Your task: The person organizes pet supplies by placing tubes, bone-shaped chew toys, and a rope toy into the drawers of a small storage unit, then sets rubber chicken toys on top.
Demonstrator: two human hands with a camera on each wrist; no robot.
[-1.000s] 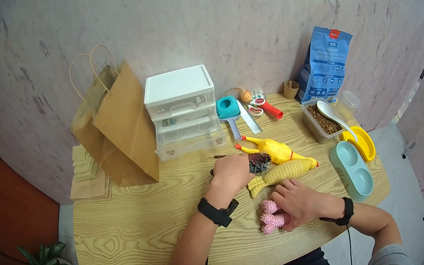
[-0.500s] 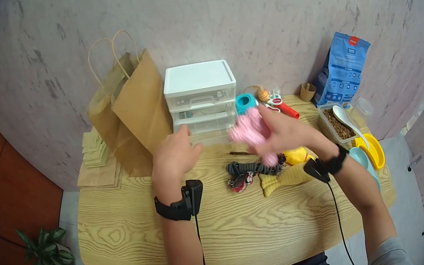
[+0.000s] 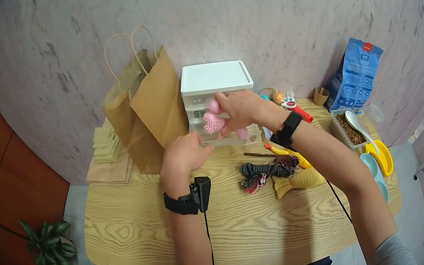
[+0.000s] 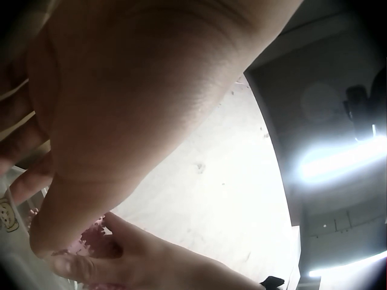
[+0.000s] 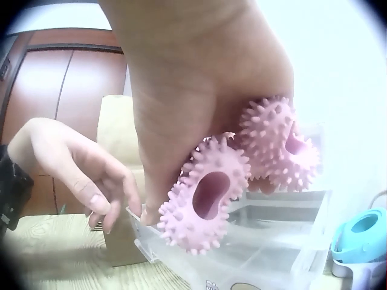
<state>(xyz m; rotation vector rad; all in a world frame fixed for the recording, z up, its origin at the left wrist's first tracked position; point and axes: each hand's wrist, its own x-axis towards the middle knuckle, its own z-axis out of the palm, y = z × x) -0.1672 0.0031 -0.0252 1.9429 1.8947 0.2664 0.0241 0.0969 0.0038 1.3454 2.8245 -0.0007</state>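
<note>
The right hand (image 3: 244,109) grips a pink spiky toy (image 3: 214,122) above the pulled-out clear drawer (image 3: 254,134) of the white drawer unit (image 3: 215,76). Two hollow, knobbly ends of the pink toy (image 5: 202,199) show below the palm in the right wrist view, over the drawer (image 5: 266,241). The left hand (image 3: 183,155) is at the drawer's left front corner, its fingers loosely bent. In the right wrist view, the left hand (image 5: 84,166) has its fingertips beside the drawer's edge; whether they touch it is unclear.
A paper bag (image 3: 155,108) stands left of the drawers. A dark rope toy (image 3: 262,170) and a yellow toy (image 3: 300,180) lie in front. On the right are a kibble box (image 3: 349,130), a blue bag (image 3: 356,73) and a yellow bowl (image 3: 384,159).
The right hand has lifted the pink toy from the table's front and carried it back and left over the drawer. The left hand has left the rope toy and moved to the drawer's left.
</note>
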